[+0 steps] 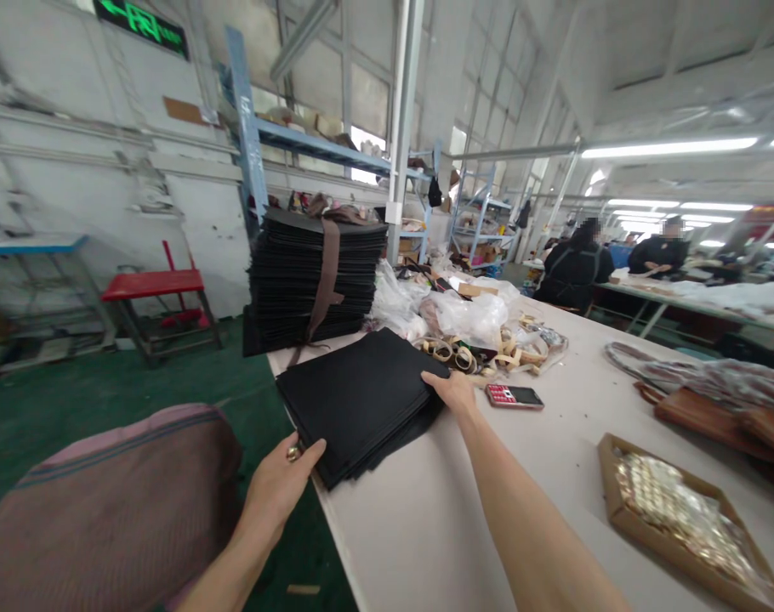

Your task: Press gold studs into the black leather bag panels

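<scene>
A stack of flat black sheets (pixel 361 391), perhaps leather or fabric panels, lies at the left edge of the pale table (pixel 418 518). My left hand (pixel 283 480) grips its near left corner, thumb on top and fingers underneath; a ring shows on one finger. At the far right corner, my right hand (pixel 452 389) holds the stack with its thumb on the upper face. The lower sheets are slightly fanned out on the right side. Just behind stands a tall pile of similar black sheets (pixel 291 280), bound with a brown strap (pixel 327 276).
Right of the stack lies a mobile phone (pixel 515 397). Clear plastic bags (pixel 473 319) and rolled tan strips (pixel 463 353) sit behind it. A cardboard box (pixel 610 476) of gold-coloured parts and brown leather pieces (pixel 699 421) are on the right. Two people work farther back.
</scene>
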{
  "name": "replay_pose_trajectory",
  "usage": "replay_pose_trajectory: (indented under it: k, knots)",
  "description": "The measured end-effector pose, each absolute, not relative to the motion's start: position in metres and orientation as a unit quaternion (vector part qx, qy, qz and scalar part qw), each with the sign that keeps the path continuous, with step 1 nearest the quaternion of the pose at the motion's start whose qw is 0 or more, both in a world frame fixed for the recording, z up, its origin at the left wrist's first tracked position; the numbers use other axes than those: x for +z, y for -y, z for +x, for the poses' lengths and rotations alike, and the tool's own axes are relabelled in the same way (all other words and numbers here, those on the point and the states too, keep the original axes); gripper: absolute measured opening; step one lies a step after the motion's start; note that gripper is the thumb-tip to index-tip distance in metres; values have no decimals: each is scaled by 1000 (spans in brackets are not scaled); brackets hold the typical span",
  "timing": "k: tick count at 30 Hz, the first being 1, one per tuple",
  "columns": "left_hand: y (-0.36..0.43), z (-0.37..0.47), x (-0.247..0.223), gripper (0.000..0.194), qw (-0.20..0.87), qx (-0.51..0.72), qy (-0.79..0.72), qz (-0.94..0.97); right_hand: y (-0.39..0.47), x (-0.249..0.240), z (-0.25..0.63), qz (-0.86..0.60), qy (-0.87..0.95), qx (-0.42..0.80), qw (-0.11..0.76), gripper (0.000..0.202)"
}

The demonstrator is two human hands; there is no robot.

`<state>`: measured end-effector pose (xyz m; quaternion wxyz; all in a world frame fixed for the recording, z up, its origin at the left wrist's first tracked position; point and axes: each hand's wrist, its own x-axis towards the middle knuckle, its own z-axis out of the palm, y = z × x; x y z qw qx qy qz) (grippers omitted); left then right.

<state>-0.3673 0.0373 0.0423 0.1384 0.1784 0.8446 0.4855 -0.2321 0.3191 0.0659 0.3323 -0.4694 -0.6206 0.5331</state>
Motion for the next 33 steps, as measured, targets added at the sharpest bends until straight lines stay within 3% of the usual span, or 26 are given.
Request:
replay_pose_trajectory:
  k: [5,12,23,28,33]
  knots:
    - [-38,-371,38,62,138,483,-851,155,-323,76,-235,-507,632,497,310,42]
    - [-40,-375,31,71,138,496,-845,143,-320,75,-237,-491,586,575,291,41]
    - [-28,-368,43,58,149,522,-830,126,-275,61,-200,-442,522,642,347,30]
    - [-19,-362,61,50,171,531,-813,167,-225,59,-144,-454,500,644,360,35]
    - [2,-357,71,46,239,518,-785,240,-144,47,-78,-412,415,720,373,50]
